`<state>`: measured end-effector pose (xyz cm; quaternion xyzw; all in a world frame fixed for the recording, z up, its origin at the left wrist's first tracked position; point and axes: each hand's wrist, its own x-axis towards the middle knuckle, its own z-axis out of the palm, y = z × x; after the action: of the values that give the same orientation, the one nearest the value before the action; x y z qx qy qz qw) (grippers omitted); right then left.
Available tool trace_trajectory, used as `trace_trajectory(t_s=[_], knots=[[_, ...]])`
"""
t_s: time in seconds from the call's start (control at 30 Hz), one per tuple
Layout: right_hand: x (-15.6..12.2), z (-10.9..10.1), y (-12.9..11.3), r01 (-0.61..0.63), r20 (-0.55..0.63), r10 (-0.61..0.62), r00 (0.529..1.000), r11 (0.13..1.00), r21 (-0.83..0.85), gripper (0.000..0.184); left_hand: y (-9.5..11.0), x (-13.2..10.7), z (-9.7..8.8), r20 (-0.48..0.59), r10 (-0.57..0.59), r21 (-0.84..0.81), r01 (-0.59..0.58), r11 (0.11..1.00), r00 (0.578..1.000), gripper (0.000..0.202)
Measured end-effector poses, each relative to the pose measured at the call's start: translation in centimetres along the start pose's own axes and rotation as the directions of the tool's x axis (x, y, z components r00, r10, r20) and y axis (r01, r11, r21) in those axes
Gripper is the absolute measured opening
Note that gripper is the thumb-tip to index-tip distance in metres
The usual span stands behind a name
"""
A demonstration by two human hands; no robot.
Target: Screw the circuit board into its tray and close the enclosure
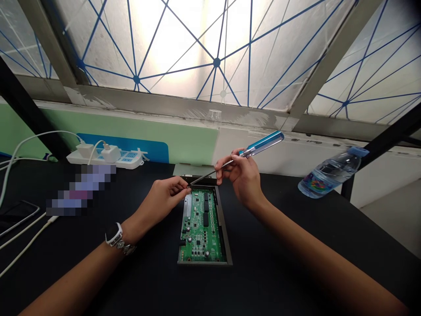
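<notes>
My right hand (243, 175) grips a screwdriver (265, 142) with a clear blue handle, its fingers around the front of the handle and the shaft. The shaft slants down to the left, and its tip is close to the fingertips of my left hand (167, 193). Those fingers are pinched together at the far left corner of a green circuit board (200, 224); whatever is between them is too small to make out. The board sits in a shallow dark metal frame (225, 245) on the black table. Behind it lies a flat grey plate (180, 170).
A water bottle (332, 171) leans at the right by a black post. At the back left is a white power strip (128, 160) with plugs and cables. A phone-like object (19, 215) and white cables (26, 248) lie at the left. A small clear cup (214, 115) stands on the sill.
</notes>
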<state>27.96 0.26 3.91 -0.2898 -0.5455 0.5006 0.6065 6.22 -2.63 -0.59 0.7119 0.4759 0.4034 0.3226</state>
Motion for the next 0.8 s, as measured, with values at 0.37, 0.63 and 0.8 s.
trace_trajectory(t_s=[0.37, 0.63, 0.8], knots=[[-0.34, 0.15, -0.01, 0.021, 0.025, -0.021, 0.999, 1.0, -0.018, 0.012, 0.06, -0.12, 0.05, 0.024, 0.009, 0.068, -0.01, 0.998, 1.0, 0.015], [-0.73, 0.36, -0.22, 0.049, 0.023, -0.048, 0.999, 0.998, -0.033, 0.011, -0.15, -0.02, -0.07, 0.039, 0.02, 0.118, -0.024, 0.993, 0.999, 0.016], [-0.76, 0.36, -0.29, 0.052, 0.032, -0.051, 0.998, 0.998, -0.039, 0.01, -0.34, -0.03, -0.05, 0.046, 0.025, 0.124, -0.03, 0.992, 0.999, 0.016]])
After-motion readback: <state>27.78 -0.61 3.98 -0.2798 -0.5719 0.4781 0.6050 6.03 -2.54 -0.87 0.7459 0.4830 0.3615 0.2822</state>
